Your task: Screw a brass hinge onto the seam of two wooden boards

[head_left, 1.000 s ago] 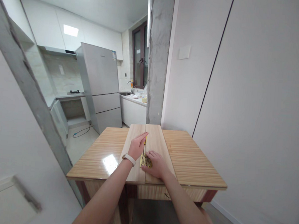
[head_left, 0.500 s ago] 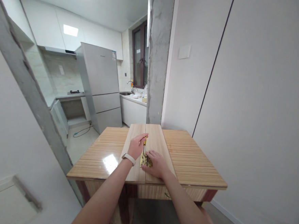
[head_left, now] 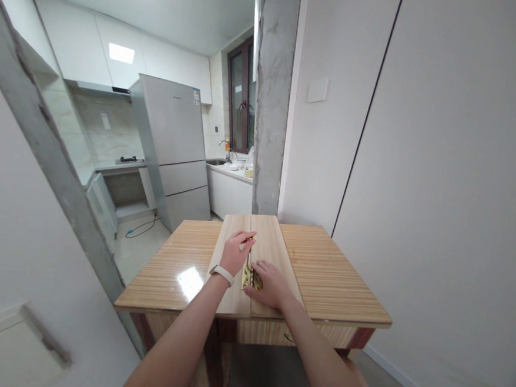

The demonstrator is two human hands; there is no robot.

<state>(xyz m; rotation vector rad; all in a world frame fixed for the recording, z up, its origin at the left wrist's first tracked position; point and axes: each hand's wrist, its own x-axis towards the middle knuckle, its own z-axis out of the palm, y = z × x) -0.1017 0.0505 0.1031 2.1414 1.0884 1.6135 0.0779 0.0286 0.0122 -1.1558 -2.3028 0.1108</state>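
Two pale wooden boards [head_left: 272,241] lie side by side along the middle of a striped wooden table [head_left: 335,281]. A brass hinge [head_left: 247,277] sits over the seam between them. My right hand [head_left: 271,284] lies flat with spread fingers on the hinge's right leaf and holds it down. My left hand [head_left: 236,252], with a white wristband, is closed round the yellow handle of a screwdriver [head_left: 249,249] that stands on the hinge.
A concrete pillar [head_left: 271,100] rises just behind the table. White wall panels [head_left: 421,140] fill the right side. To the left a kitchen opens with a grey fridge [head_left: 175,149], a counter and a sink [head_left: 231,168].
My left hand has closed its fingers over the screwdriver handle, which showed more a second ago. The right hand and the hinge have not moved.
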